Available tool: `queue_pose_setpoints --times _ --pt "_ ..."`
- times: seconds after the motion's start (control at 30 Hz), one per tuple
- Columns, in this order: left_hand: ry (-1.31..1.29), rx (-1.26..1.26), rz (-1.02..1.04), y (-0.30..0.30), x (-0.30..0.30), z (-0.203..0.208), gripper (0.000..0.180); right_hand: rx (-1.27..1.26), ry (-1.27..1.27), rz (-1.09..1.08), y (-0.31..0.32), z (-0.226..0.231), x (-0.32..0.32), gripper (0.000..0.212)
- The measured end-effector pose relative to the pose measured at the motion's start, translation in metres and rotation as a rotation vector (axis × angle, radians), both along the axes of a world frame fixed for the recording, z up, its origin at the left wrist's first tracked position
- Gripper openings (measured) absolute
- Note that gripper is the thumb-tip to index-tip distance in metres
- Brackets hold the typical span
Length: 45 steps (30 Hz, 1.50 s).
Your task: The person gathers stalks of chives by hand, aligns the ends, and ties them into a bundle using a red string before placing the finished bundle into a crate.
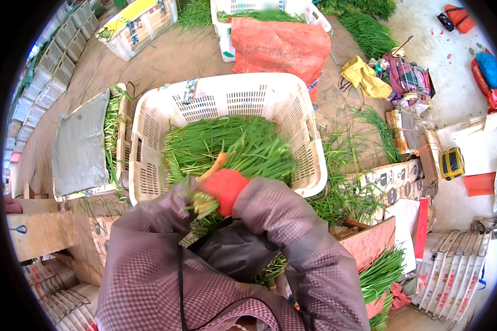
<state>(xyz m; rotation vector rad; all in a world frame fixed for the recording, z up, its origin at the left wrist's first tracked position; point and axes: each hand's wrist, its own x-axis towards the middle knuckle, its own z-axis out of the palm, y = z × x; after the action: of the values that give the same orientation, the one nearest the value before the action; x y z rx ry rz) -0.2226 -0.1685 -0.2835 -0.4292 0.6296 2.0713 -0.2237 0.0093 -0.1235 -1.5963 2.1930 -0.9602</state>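
My right hand (pixel 226 190), in a red-orange glove, is closed round the cut ends of a bundle of green chives (pixel 262 153). Pale stalk ends (pixel 205 205) stick out on the near side of the glove. My left hand (pixel 213 166) is at the bundle's left side; one finger shows along it, the rest hidden by the sleeve and stalks. The leafy end is smeared by motion and hangs over a white slatted plastic crate (pixel 243 81), which holds a thick layer of chives (pixel 190 146).
A grey cloth (pixel 83 146) covers a crate of chives at left. Beyond stands another white crate with an orange-red sack (pixel 281 47) over its edge. Loose chives (pixel 342 190) litter the floor at right, beside a wooden board (pixel 370 240). Stacked crates (pixel 52 66) line the far left.
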Motion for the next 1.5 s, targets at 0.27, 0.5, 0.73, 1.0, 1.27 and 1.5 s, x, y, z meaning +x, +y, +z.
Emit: queue_pose_setpoints --times 0.27,0.5,0.73,1.0,1.27,1.5 --pt "0.246 0.036 -0.058 -0.012 0.113 0.095 0.098 -0.01 0.565 0.262 -0.027 0.056 0.128 0.024" --pt "0.438 0.088 -0.169 -0.008 0.189 0.162 0.092 0.063 0.427 0.417 -0.02 0.12 0.168 0.052" --pt "0.806 0.147 -0.254 0.041 0.188 0.253 0.086 -0.226 0.064 0.058 0.035 0.199 0.221 0.068" --pt "1.03 -0.027 -0.21 0.097 0.202 0.316 0.064 -1.106 -0.871 -0.877 0.147 0.134 0.275 0.102" --pt "1.718 -1.409 -0.864 0.166 0.233 0.334 0.103 -1.506 -0.783 -0.825 0.149 0.093 0.281 0.062" --pt "1.911 -1.236 -0.918 0.19 0.247 0.313 0.118 -1.639 -1.255 -0.77 0.189 0.081 0.284 0.05"
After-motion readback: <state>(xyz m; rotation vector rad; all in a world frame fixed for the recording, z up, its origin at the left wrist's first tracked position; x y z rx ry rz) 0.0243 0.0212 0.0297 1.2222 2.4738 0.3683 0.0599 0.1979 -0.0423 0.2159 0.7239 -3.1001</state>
